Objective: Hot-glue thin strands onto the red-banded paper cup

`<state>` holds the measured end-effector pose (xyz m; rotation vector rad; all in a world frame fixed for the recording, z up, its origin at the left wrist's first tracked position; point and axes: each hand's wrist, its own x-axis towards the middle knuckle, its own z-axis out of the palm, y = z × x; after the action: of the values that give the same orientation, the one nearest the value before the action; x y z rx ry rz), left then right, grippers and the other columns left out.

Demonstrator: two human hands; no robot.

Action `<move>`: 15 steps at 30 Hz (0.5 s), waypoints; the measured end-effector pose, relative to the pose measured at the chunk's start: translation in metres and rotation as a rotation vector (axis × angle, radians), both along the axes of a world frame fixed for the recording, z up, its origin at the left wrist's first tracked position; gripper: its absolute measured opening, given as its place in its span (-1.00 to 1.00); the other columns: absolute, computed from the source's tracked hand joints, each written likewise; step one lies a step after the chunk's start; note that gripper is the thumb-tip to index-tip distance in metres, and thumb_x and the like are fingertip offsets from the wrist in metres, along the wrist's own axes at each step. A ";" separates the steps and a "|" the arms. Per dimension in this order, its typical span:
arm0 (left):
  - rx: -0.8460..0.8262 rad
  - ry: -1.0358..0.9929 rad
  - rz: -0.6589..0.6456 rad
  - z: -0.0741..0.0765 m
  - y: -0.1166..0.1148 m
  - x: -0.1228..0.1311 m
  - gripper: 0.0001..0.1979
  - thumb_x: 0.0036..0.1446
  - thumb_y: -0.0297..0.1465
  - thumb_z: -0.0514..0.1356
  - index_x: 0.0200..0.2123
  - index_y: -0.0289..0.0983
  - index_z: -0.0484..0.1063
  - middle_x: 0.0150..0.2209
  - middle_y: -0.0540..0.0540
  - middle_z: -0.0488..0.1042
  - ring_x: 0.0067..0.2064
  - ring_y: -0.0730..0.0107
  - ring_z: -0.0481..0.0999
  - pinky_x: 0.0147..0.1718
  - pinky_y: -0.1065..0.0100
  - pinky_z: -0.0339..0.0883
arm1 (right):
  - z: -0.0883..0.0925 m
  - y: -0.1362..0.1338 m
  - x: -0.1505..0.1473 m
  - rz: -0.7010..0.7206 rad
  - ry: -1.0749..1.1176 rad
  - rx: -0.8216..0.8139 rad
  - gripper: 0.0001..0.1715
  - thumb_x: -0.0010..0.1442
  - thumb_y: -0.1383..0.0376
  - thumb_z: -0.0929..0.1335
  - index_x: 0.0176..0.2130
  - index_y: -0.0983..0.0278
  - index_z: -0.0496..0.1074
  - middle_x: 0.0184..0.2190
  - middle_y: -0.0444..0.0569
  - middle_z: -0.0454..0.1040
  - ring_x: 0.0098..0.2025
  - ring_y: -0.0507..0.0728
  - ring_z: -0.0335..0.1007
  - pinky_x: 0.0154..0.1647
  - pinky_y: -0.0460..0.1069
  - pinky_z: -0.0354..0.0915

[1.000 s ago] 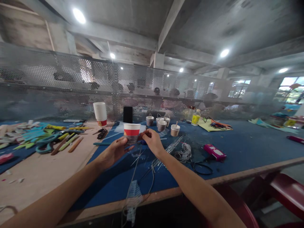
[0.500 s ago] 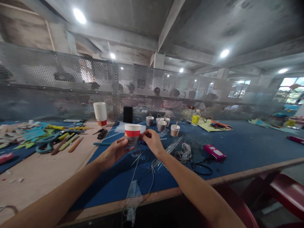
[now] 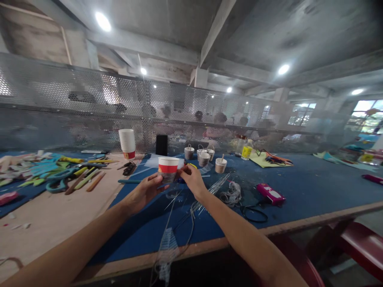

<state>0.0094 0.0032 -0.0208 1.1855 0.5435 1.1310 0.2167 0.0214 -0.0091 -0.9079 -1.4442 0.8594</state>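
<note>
A paper cup (image 3: 167, 168) with a white rim and a red band is held upright just above the blue table (image 3: 299, 191). My left hand (image 3: 143, 193) grips its lower left side with the fingers curled round it. My right hand (image 3: 193, 179) is closed at the cup's right side, its fingertips pinched against the cup wall. Thin clear strips and wire (image 3: 191, 203) lie on the table under my hands.
A stack of white cups (image 3: 127, 143) stands at the back left. Several small cups with handles (image 3: 205, 155) sit behind. Scissors and coloured craft bits (image 3: 60, 177) lie left. A pink tool (image 3: 271, 194), black cable (image 3: 254, 211) and bottles (image 3: 243, 146) lie right. A mesh screen (image 3: 89, 103) backs the table.
The hands and cup stay almost in place. The view has shifted slightly, and the cup sits a touch lower in my hands.
</note>
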 end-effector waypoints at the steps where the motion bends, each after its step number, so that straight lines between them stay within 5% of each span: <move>1: 0.003 0.007 -0.005 0.001 -0.001 0.001 -0.59 0.24 -0.20 0.37 0.09 -0.23 0.67 0.23 -0.27 0.61 0.29 -0.12 0.49 0.16 0.09 0.42 | 0.000 0.000 -0.001 0.007 0.019 -0.011 -0.77 0.14 0.13 0.46 -0.40 0.21 0.45 -0.44 -0.15 0.54 -0.30 0.13 0.47 -0.18 0.00 0.38; 6: 0.031 0.037 0.011 0.002 -0.001 0.002 -0.59 0.22 -0.18 0.39 0.06 -0.26 0.68 0.20 -0.29 0.62 0.29 -0.11 0.49 0.17 0.10 0.39 | -0.001 0.001 -0.003 0.024 0.064 -0.063 -0.78 0.14 0.13 0.45 -0.39 0.23 0.48 -0.44 -0.13 0.55 -0.33 0.12 0.45 -0.20 0.00 0.37; 12: 0.006 0.012 0.237 0.004 -0.002 0.007 -0.65 0.10 -0.29 0.50 -0.04 -0.25 0.67 0.06 -0.23 0.68 0.07 0.06 0.64 0.04 0.16 0.47 | 0.000 -0.001 0.001 -0.034 0.011 -0.050 -0.71 0.13 0.05 0.43 -0.37 0.22 0.49 -0.43 -0.12 0.54 -0.34 0.13 0.44 -0.25 0.00 0.35; 15: 0.026 0.067 0.244 0.006 -0.006 0.009 -0.70 0.11 -0.28 0.49 -0.10 -0.27 0.70 0.02 -0.23 0.69 0.06 0.06 0.63 0.07 0.15 0.46 | -0.001 0.001 0.004 -0.066 -0.021 -0.027 -0.70 0.15 0.03 0.41 -0.36 0.22 0.48 -0.42 -0.10 0.54 -0.34 0.13 0.44 -0.25 0.01 0.36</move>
<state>0.0180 -0.0030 -0.0144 1.2055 0.7415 1.3113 0.2203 0.0220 -0.0105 -0.9817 -1.4159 0.8241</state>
